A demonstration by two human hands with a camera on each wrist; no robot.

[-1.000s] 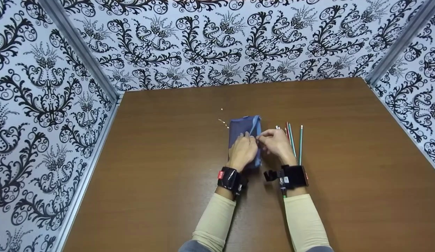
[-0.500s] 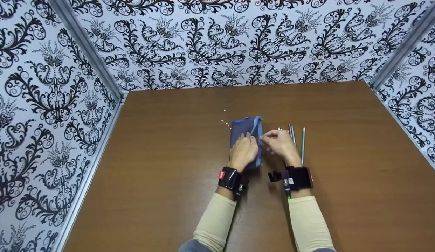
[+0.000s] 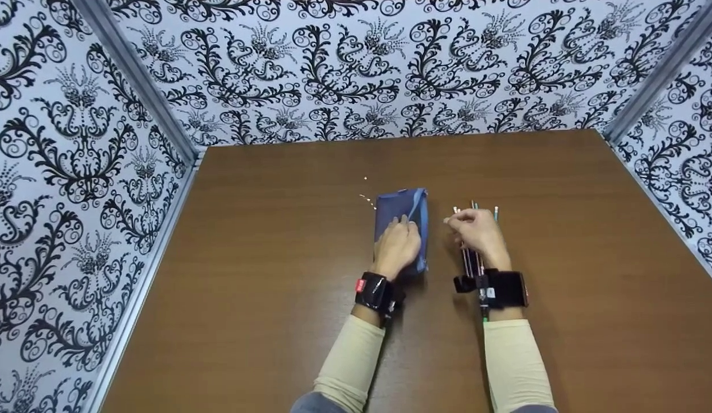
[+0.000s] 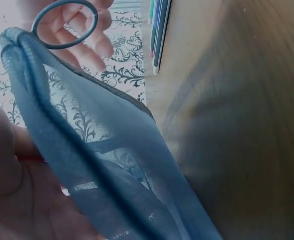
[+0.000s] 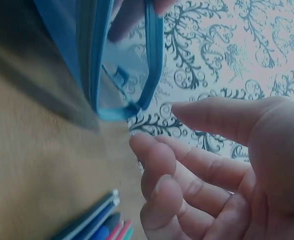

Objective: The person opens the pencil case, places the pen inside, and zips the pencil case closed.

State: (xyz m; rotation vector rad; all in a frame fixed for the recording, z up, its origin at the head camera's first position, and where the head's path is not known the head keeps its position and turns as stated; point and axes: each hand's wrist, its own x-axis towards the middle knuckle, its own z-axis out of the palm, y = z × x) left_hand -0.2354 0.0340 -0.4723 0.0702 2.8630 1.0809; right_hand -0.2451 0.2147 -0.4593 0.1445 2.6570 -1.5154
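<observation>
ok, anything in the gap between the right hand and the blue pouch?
Nothing visible. In the head view only bare tabletop shows between the right hand and the blue pouch; its unzipped side faces the hand. The pencils pass under the hand, outside that gap.

White walls (image 3: 344,74) with black scrollwork, meeting at grey corner posts (image 3: 139,80), border a brown wood-grain table (image 3: 247,258).

Looks like a small booth: built round a brown wooden table (image 3: 247,258), enclosed by white, black-scrolled panels (image 3: 356,69) behind, left of and right of the table. Framed with grey metal posts (image 3: 141,80) at the table's far corners.
</observation>
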